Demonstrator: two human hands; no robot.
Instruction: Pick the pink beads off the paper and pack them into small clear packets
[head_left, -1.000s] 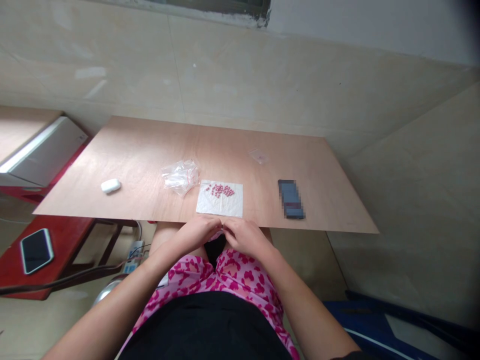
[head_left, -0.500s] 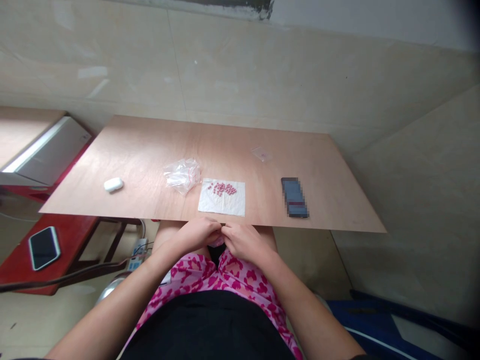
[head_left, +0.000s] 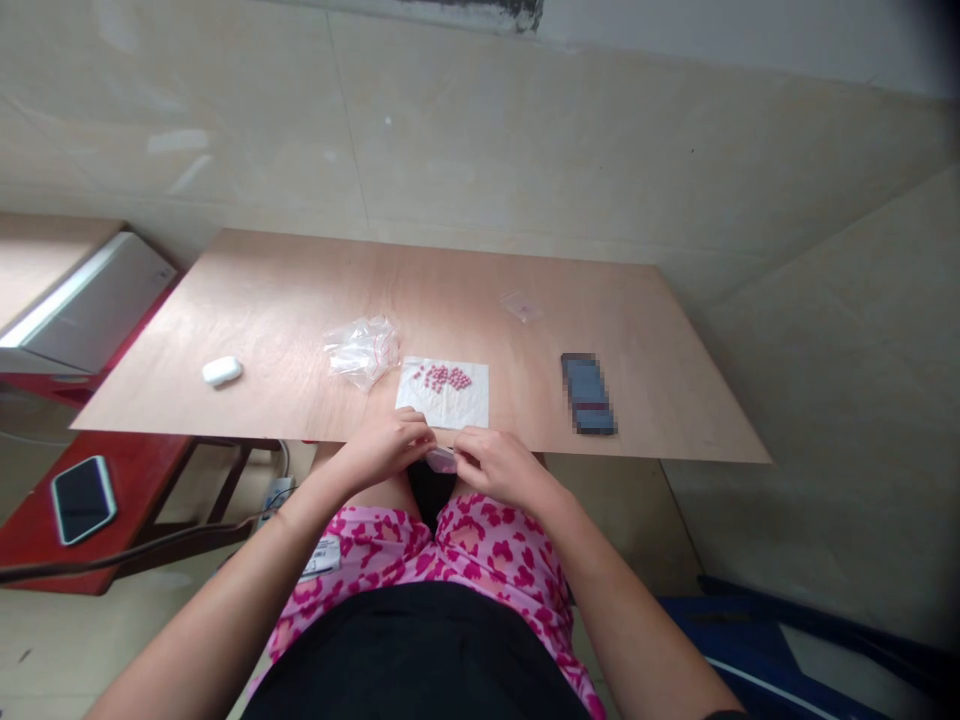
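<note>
My left hand (head_left: 391, 445) and my right hand (head_left: 499, 465) meet just below the near edge of the wooden table (head_left: 300, 300), both pinching a small clear plastic bag (head_left: 441, 459) between their fingertips. Just beyond them a white sheet (head_left: 444, 400) lies on the table with a cluster of several small pink pills (head_left: 442, 377) on it. A heap of empty clear zip bags (head_left: 363, 350) lies to the left of the sheet.
A dark phone (head_left: 588, 393) lies right of the sheet and another small bag (head_left: 520, 306) farther back. A white earbud case (head_left: 222, 371) sits at the left. A red bench (head_left: 142, 480) below holds a second phone (head_left: 83, 498). A tiled wall rises behind.
Both hands have risen slightly toward the table's edge, and the small bag between the fingertips shows more clearly now.
</note>
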